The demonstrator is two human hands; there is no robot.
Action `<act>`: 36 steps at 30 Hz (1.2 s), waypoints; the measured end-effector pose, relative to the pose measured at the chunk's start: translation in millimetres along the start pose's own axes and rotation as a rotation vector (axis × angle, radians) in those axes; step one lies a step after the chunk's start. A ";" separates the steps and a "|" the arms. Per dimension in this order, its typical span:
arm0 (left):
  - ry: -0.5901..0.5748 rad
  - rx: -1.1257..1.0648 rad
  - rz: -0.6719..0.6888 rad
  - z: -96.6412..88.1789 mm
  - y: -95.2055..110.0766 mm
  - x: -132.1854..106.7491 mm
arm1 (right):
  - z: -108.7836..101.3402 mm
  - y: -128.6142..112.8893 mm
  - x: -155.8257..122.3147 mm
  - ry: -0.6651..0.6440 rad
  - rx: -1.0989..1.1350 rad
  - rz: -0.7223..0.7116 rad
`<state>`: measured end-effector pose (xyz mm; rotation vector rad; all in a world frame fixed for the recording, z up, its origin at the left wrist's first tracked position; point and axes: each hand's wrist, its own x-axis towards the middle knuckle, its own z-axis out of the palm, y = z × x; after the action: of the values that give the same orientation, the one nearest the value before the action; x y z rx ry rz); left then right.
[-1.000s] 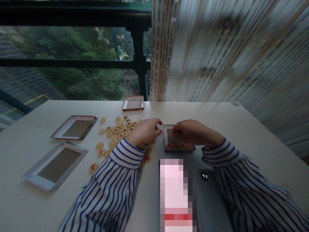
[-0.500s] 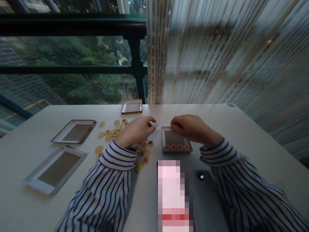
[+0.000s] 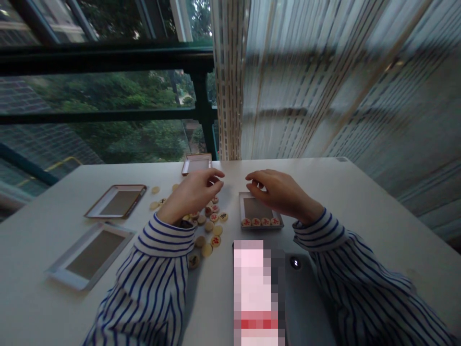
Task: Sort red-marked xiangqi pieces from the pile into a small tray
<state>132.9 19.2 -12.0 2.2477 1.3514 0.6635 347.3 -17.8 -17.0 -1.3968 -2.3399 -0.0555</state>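
My left hand hovers over a scatter of round pale game pieces marked in red or black, its fingertips curled together at the far end; whether they hold a piece is hidden. My right hand rests on the far rim of a small grey box tray, fingers bent and slightly apart. A row of red-marked pieces lines the tray's near edge. Both arms wear blue-and-white striped sleeves.
On the white table lie a brown-rimmed tray, a white-rimmed tray and a small brown box at the far edge. A blurred-out object and a grey device with a small light sit near me. Window and striped curtain stand behind.
My view has tilted up and drifted. My left hand has moved away from the small tray, leftward over the loose pieces. My right hand has opened a little at the tray's far edge.
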 end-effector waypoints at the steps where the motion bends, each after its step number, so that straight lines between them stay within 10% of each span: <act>1: 0.014 -0.004 0.006 -1.2 1.3 -0.7 | 0.4 -0.6 -0.3 0.014 0.016 -0.001; 22: 0.213 0.004 0.050 -11.9 17.8 -29.8 | 2.8 -19.7 -3.6 0.010 0.066 -0.099; 36: 0.315 -0.015 -0.109 -2.7 -26.9 -83.4 | 12.9 -32.0 -4.9 -0.062 0.037 -0.169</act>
<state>78.7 -43.6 -40.3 2.1022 1.5952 1.0167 317.8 -34.7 -25.0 -1.1974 -2.4924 -0.0174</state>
